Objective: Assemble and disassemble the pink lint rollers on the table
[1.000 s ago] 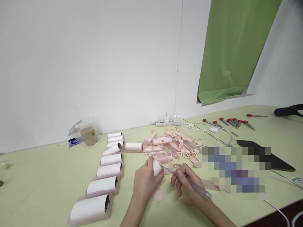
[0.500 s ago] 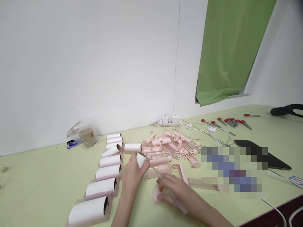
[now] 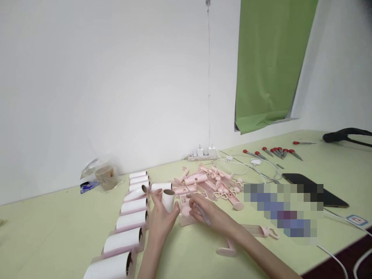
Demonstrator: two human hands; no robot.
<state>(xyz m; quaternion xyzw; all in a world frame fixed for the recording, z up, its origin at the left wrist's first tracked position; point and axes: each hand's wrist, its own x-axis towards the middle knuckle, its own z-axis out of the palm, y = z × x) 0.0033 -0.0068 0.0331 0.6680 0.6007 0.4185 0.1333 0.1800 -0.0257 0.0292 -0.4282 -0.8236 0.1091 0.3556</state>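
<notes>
My left hand [image 3: 162,215] is closed round a white hollow roll [image 3: 167,201], held upright with its open end facing up. Just to its right, my right hand [image 3: 210,212] grips a slim, pen-like tool [image 3: 204,215] with a thin tip and a clear-looking handle; its exact kind I cannot make out. At the right fingertips is a pink round disc [image 3: 186,210], apparently pinched along with the tool. Below the disc, a pinkish clear case [image 3: 187,221] lies on the table. Behind my left hand rests another white roll [image 3: 161,187] on its side.
White rolls in pink holders [image 3: 125,239] form a row on the left. Pink plastic parts [image 3: 200,179] are heaped behind my hands. Further back are a power strip [image 3: 202,157], white cables and several red-headed tools [image 3: 276,152]. A dark flat device [image 3: 314,190] lies right.
My left hand has tilted the white roll upright. My right hand has moved up and left with the tool and disc, uncovering a pink part near the front.
</notes>
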